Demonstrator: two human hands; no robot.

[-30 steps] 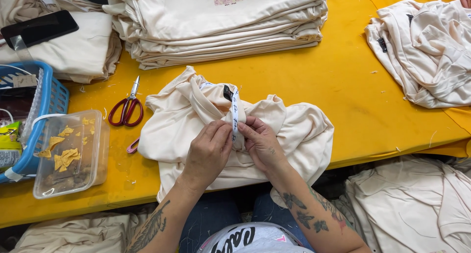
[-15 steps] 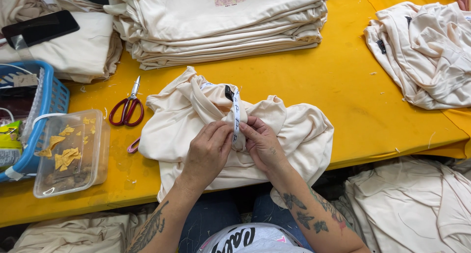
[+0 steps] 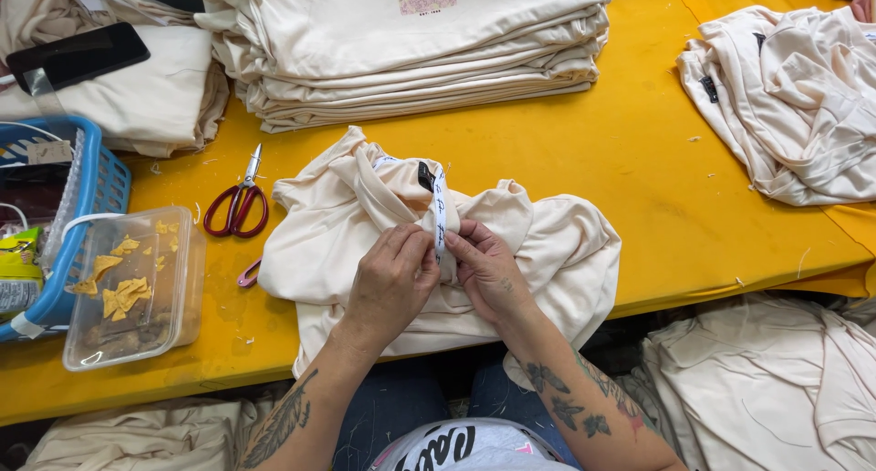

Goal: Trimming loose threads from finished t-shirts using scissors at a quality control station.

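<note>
Fingers of the left hand point(image 3: 392, 279) and the right hand point(image 3: 488, 270) are closed in a narrow pinching grip on a white label strip point(image 3: 440, 217), which is held between both thumbs and forefingers at the middle of a crumpled cream garment point(image 3: 547, 252). The garment is spread on the yellow worktop point(image 3: 639, 161) just in front of the person, its lower edge hanging over the near side.

To the left, a clear plastic tub point(image 3: 132, 288) is seen, holding scraps of yellow material; what lies dark at its bottom cannot be made out. Touching it, a blue basket point(image 3: 96, 193) is cut off by the frame edge, and its contents are only partly shown: a tag, a cord, a green packet. Red-handled scissors point(image 3: 237, 206) are laid between the tub and the garment, with a small pink object half hidden under the cloth nearby.

Farther back, a stack of folded cream shirts point(image 3: 411, 51) is set, a dark phone point(image 3: 78, 56) rests on another folded pile, and a loose heap of cream garments point(image 3: 794, 97) lies at the right, cropped by the frame.
</note>
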